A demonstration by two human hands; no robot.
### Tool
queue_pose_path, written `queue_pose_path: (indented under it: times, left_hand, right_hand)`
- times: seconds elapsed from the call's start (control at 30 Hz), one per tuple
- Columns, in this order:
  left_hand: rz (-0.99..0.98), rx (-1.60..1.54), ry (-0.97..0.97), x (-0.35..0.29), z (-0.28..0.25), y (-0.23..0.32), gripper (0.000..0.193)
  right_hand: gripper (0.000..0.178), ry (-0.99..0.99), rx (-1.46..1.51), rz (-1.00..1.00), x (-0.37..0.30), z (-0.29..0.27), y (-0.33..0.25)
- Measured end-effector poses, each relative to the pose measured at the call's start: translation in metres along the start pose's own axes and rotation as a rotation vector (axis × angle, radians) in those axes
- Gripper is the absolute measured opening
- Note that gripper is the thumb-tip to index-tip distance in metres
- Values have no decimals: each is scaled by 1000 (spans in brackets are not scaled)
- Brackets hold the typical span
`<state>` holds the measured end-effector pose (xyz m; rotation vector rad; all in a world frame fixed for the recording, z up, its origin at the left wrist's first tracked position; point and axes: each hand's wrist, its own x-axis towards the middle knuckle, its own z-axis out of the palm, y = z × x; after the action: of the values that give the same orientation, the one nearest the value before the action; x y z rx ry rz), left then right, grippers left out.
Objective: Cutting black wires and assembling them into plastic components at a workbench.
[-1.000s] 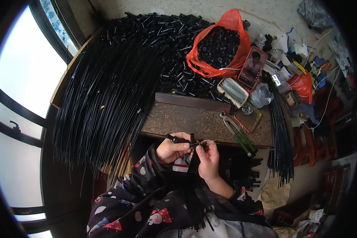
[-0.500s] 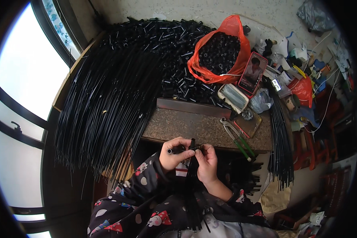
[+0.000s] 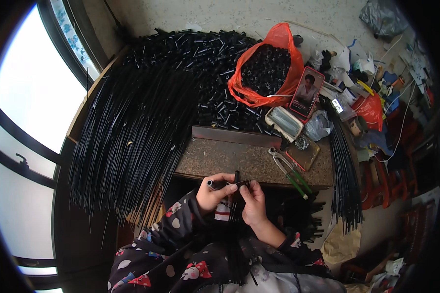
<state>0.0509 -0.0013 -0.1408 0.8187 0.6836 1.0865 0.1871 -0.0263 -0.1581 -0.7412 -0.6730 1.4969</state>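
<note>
My left hand [image 3: 215,194] is closed around a short black tube [image 3: 211,183], whose round hollow end points left. My right hand [image 3: 253,201] pinches a small dark piece with fine prongs [image 3: 245,184], its thumb almost touching the left thumb. A narrow black shaft [image 3: 237,175] sticks up between the two hands. Below them, thin black rods [image 3: 235,244] hang down to my lap; where they meet the piece is hidden by my fingers. Both hands are just in front of the brown speckled tabletop [image 3: 215,156].
Long black rods [image 3: 132,132] overhang the table's left side. Behind lie piled black tubes [image 3: 190,46] and a red plastic bag [image 3: 281,36] of small black parts. A phone [image 3: 307,93], a box of pins [image 3: 286,119], green-handled pliers [image 3: 294,177] and another rod bundle [image 3: 342,166] are right.
My hands keep nearly the same pose, with only small finger shifts around the pronged piece. The whole table view has shifted slightly down and left.
</note>
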Motion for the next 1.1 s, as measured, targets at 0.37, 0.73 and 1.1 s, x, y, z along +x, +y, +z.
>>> queue_pose_path:
  times: [0.37,0.73,1.1]
  left_hand:
    - [61,215,-65,-5,-3,18,20]
    - [28,234,-151,-6,-13,30,19]
    - [119,307,-459,10,-35,38,10]
  right_hand:
    - [14,-98,153,350,6,-5,-2]
    - [32,-451,87,401,11,-12,0]
    - [37,-572,329,677,16,-14,4]
